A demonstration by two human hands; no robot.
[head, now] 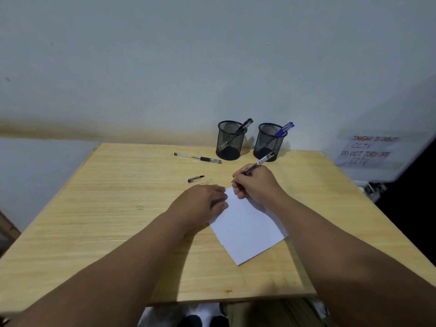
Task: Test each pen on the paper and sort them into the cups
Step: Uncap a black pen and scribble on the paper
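Right hand (256, 182) has its fingers curled round a pen (258, 163), tip down at the far corner of the paper (247, 228) mid-counter (94, 208). Left hand (200, 205) lies flat, fingers straight, pinning the paper's left edge. Two mesh cups (230, 140) sit at the far edge with pens inside; another pen (197, 158) and a cap (195, 179) lie loose left of them.

Your widest bare stretch of table (94, 220) lies at the frame's left and lower centre. Toward the top centre, a loose pen (197, 158) and a pen cap (195, 178) lie before two mesh cups (230, 140) beside the wall (165, 67).
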